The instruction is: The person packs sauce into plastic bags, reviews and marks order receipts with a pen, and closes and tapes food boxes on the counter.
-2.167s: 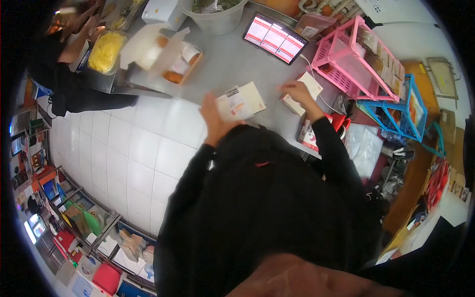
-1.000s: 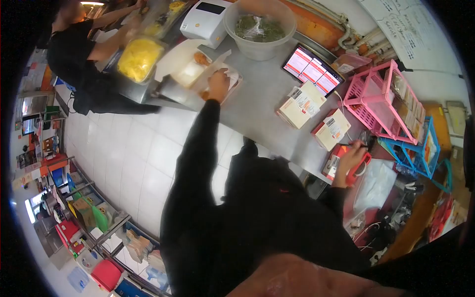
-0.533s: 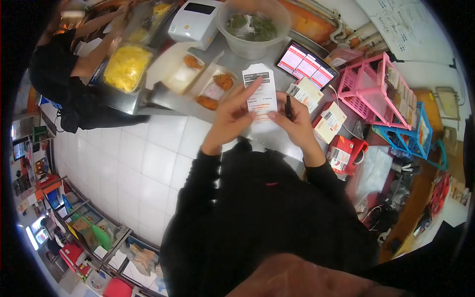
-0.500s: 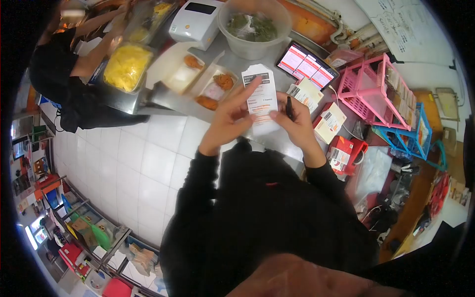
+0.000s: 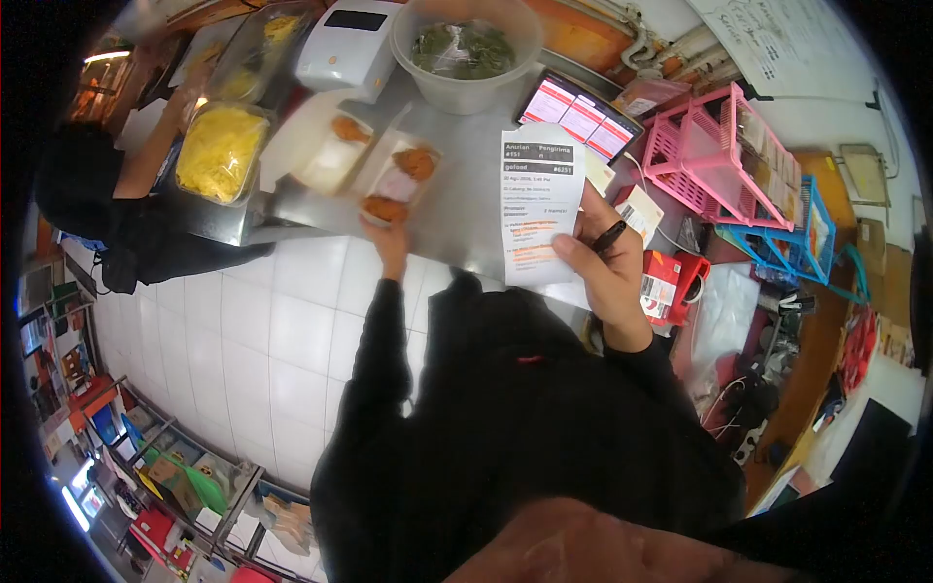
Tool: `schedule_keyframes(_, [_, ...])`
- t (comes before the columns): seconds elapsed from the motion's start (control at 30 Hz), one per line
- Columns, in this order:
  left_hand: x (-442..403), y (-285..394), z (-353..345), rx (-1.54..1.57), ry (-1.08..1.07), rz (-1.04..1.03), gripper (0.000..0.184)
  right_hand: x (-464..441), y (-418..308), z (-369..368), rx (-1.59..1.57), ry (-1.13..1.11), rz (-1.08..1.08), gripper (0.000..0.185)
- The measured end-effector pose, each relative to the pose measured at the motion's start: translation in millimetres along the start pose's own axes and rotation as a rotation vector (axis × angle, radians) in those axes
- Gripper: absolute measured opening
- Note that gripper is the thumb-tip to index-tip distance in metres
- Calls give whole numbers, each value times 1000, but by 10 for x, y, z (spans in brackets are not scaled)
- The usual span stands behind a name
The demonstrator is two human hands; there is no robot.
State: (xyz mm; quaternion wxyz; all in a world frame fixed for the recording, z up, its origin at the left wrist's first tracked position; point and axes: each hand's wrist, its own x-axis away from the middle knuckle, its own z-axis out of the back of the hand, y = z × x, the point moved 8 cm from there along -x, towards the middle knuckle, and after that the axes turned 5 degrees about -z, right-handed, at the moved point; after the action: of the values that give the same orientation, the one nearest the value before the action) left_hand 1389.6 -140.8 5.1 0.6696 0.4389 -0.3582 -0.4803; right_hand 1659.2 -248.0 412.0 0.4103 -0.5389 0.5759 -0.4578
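Observation:
My right hand (image 5: 612,277) holds up a printed receipt (image 5: 539,209), thumb on its front, with orange marks on the lower lines. A black pen (image 5: 609,235) is also tucked among these fingers. My left hand (image 5: 389,243) is at the near end of an open paper food box (image 5: 428,167), its fingers closed about the edge and partly hidden. Inside the box lie fried chicken pieces (image 5: 414,163) and a pale wrapped portion (image 5: 397,188). A second open box (image 5: 316,160) beside it holds a piece of chicken (image 5: 350,128) and something white.
A tub of greens (image 5: 466,58), a white label printer (image 5: 345,44) and a tablet (image 5: 580,117) stand along the back. Pink baskets (image 5: 695,160) and a red tape dispenser (image 5: 671,287) are at right. Another person's arm (image 5: 155,155) is at left, near a yellow food tray (image 5: 222,154).
My left hand has let go of the receipt and moved left to the food box. The right hand now holds the receipt alone, turned more upright. The view has shifted slightly.

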Motion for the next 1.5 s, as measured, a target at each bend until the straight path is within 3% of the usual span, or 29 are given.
schedule_keyframes(0.03, [-13,-21,-8,-89,-8,-53,68,4,-13,6,7,8,1,54])
schedule_keyframes(0.13, [-69,200,-52,46,-218,-77,74,45,-7,45,34,32,-3,54])
schedule_keyframes(0.23, [60,306,-65,-4,-209,-40,75,110,36,202,70,67,18,55])
schedule_keyframes(0.33, [406,134,-155,-217,-103,-216,79,160,-40,352,51,193,61,56])
schedule_keyframes(0.37, [663,107,-179,-88,-272,237,84,197,-8,415,70,214,39,56])
schedule_keyframes(0.4, [1053,348,-207,112,-276,294,91,272,44,552,87,225,24,56])
schedule_keyframes(0.43, [1186,292,-253,148,-274,246,94,328,130,698,107,241,2,56])
schedule_keyframes(0.5, [1480,335,-355,221,-323,374,96,424,299,950,202,240,-14,56])
schedule_keyframes(0.6, [1711,526,-376,-114,-554,468,87,515,319,1065,220,233,-58,55])
schedule_keyframes(0.7, [1779,1064,-402,-584,-979,-68,73,580,235,1088,198,190,-94,55])
schedule_keyframes(0.73, [1864,1713,-361,-519,-1023,-113,70,584,223,1019,137,167,-86,55])
schedule_keyframes(0.83, [2040,3162,-417,526,-917,-382,64,658,178,925,237,21,-46,55])
schedule_keyframes(0.93, [2172,3820,-479,810,-863,-9,52,727,-43,778,403,-23,-24,61])
schedule_keyframes(1.03, [2231,4551,-487,1191,-735,-97,51,834,-285,799,265,50,7,66])
schedule_keyframes(1.1, [2360,4624,-550,1354,-829,50,54,884,-314,865,105,95,115,68])
schedule_keyframes(1.13, [2428,4634,-578,1431,-874,129,55,918,-356,870,50,163,124,63])
schedule_keyframes(1.23, [2596,4667,-655,1481,-958,112,61,1009,-372,921,18,155,134,61])
schedule_keyframes(1.43, [2701,4857,-586,1543,-1036,-62,63,1100,-422,979,36,162,71,55])
schedule_keyframes(1.5, [2720,4762,-652,1266,-1037,-48,66,1116,-399,1031,36,155,102,55])
